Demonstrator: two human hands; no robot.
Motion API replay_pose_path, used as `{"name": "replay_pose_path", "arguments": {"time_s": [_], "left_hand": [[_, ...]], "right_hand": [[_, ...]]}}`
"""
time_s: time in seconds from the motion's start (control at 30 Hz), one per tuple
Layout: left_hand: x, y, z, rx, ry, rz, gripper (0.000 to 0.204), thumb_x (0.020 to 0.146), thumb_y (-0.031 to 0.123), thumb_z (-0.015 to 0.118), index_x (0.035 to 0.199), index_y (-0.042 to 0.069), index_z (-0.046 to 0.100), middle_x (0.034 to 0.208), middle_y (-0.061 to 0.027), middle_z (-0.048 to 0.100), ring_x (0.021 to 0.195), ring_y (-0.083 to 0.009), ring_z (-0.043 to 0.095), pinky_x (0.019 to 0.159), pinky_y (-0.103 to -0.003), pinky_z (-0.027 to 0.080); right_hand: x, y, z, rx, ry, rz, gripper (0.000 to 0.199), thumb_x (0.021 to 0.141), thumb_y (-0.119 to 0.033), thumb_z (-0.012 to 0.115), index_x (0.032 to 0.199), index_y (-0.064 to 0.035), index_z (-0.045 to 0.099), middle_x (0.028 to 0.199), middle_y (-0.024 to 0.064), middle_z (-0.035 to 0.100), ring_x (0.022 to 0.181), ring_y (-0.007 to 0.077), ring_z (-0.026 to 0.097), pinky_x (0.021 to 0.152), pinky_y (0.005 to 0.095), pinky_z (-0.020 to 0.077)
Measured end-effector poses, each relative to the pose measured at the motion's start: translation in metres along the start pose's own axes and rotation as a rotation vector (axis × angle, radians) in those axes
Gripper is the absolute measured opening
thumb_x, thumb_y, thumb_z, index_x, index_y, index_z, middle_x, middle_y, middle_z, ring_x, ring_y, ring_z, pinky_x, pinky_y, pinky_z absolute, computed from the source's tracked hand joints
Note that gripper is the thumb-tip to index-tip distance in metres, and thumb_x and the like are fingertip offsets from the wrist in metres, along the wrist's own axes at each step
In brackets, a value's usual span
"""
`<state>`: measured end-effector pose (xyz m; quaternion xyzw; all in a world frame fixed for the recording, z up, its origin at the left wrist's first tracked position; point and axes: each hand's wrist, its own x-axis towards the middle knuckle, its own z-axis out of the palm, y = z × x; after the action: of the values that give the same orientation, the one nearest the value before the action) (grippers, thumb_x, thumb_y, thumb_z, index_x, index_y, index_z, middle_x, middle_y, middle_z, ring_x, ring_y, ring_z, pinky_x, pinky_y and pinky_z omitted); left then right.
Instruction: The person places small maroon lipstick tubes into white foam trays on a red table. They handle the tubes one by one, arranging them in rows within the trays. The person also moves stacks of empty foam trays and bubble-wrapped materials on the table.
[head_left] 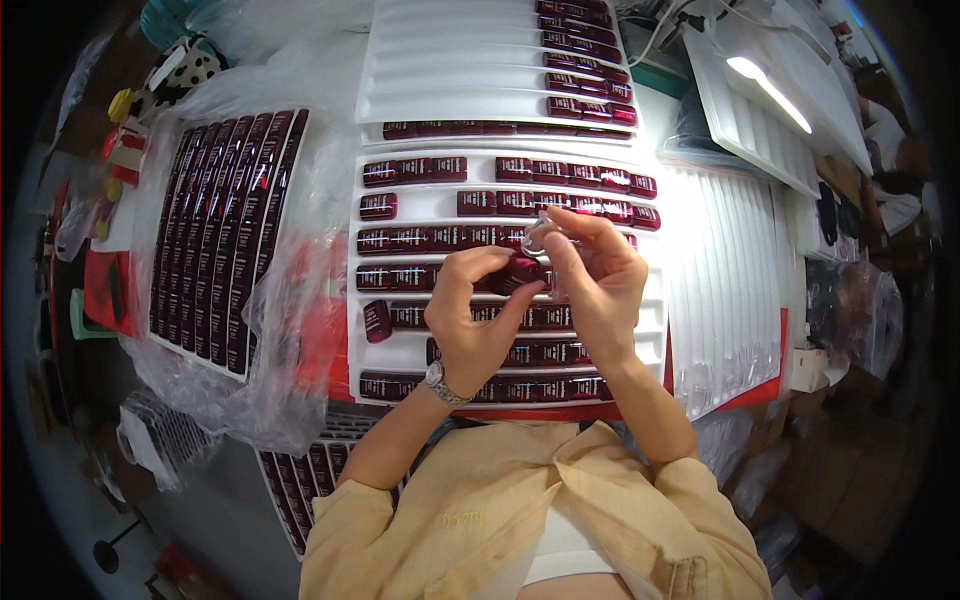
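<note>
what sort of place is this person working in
Probably a small packing or assembly workshop: rows of small dark red containers fill a slotted white tray, with clear plastic wrap at left and more ribbed white trays at right.

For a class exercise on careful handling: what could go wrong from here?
The right hand pinches a small clear piece, which might slip. The left hand holds a dark red container above the white tray; if dropped, it could knock others. One tilted container at the tray's left could perhaps get nudged.
</note>
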<state>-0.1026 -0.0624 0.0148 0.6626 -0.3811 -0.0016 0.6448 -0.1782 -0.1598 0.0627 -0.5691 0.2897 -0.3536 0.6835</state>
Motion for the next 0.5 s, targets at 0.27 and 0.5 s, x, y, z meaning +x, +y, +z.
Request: {"name": "replay_pose_path", "arguments": {"time_s": [0.27, 0.5], "left_hand": [[0.011, 0.003, -0.025, -0.345, -0.125, -0.466, 0.036, 0.073, 0.001, 0.077, 0.104, 0.001, 0.060, 0.100, -0.0074, 0.064, 0.087, -0.0134, 0.063, 0.071, -0.024, 0.053], [0.088, -0.054, -0.067, 0.685, -0.459, 0.197, 0.027, 0.071, 0.014, 0.074, 0.096, 0.009, 0.067, 0.094, -0.0006, 0.058, 0.096, -0.0213, 0.051, 0.085, -0.037, 0.037]], "right_hand": [[0.000, 0.007, -0.009, -0.447, -0.305, -0.241, 0.011, 0.082, 0.000, 0.068, 0.092, -0.0001, 0.069, 0.083, 0.0058, 0.069, 0.053, 0.0003, 0.050, 0.046, 0.0149, 0.0381], [0.025, 0.022, -0.060, 0.236, -0.114, 0.233, 0.021, 0.095, -0.018, 0.054, 0.105, -0.0020, 0.062, 0.080, 0.0047, 0.062, 0.058, 0.0061, 0.053, 0.052, 0.0182, 0.0429]]}}
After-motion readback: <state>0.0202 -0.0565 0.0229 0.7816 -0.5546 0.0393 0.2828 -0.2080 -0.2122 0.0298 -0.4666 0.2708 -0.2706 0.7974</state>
